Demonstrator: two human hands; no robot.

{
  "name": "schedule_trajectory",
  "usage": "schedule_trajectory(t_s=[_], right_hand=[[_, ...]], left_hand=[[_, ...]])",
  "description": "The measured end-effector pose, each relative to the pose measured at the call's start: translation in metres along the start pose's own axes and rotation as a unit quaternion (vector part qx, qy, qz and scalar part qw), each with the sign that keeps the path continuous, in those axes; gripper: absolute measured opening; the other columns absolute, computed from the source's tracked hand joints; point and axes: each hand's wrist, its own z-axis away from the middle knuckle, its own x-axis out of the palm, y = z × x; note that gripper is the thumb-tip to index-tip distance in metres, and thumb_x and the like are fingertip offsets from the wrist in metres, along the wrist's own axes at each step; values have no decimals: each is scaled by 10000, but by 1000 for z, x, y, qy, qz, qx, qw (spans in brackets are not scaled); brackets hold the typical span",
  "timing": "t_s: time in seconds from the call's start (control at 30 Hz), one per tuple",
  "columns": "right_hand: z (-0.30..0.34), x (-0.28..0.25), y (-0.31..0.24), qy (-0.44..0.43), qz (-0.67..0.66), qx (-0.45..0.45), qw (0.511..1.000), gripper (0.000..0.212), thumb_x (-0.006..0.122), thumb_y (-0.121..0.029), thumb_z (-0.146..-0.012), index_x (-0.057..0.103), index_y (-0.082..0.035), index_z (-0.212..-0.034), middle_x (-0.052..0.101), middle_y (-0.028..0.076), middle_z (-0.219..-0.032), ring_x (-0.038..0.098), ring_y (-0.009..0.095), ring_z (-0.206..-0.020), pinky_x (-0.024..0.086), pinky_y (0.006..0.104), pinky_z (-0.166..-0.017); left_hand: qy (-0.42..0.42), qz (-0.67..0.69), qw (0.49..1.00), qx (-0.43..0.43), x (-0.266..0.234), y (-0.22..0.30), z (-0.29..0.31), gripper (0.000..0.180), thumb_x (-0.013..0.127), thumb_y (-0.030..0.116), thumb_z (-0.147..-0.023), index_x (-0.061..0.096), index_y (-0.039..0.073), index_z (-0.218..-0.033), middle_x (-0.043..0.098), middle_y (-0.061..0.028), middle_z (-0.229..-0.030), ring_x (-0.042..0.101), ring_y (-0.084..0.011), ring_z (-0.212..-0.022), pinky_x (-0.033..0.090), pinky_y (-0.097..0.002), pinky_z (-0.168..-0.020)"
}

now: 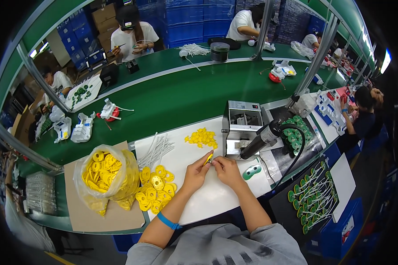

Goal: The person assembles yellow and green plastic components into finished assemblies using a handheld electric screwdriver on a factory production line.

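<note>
my left hand (pixel 196 171) and right hand (pixel 226 170) pinch one small yellow part (pixel 208 158) together above the desk (pixel 208 198). a small finished-looking pile (pixel 201 137) sits beyond; many yellow discs (pixel 154 188) and a full bag (pixel 107 173) remain, i judge.

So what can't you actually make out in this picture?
- Small yellow piece: head view, pinched between left hand and right hand; the fingers cover most of it, so its shape is unclear.
- Grey machine: its open front is too small to read.
- Clear bag of yellow discs: crumpled plastic hides the lower contents.
- Right rim: fisheye bending blurs the far benches.
</note>
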Motion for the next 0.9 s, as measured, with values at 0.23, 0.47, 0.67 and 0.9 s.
schedule_trajectory(t_s=[0.23,0.47,0.67,0.9], right_hand=[[10,6,2,4,-83,25,996,119,690,-116,-932,716,0,-945,691,118,-732,643,190,-596,498,305,-561],[11,-47,-1,-16,28,-97,995,137,721,-191,-892,709,-55,-897,703,119,-820,681,321,-702,533,399,-587],[16,-67,-8,12,-145,-25,989,103,729,-100,-861,704,-2,-842,682,144,-728,674,272,-620,506,333,-556],[15,-60,3,46,-195,99,975,369,639,-175,-994,680,37,-695,603,37,-541,520,72,-482,396,271,-455]], left_hand=[[-1,195,980,-40,-3,-6,-6,341,479,114,-1061,544,-6,-1373,630,-154,-1330,571,-228,-1269,431,-350,-1097],[46,349,930,-108,35,4,-20,338,455,140,-1042,547,-30,-1319,658,-217,-1220,638,-286,-1157,507,-380,-979],[41,420,871,-252,52,21,-19,377,480,117,-977,578,-91,-1276,686,-189,-1100,673,-260,-961,552,-320,-819],[6,484,822,-300,47,22,-18,390,493,83,-932,577,-131,-1247,654,-181,-1058,553,-193,-725,389,-252,-551]])
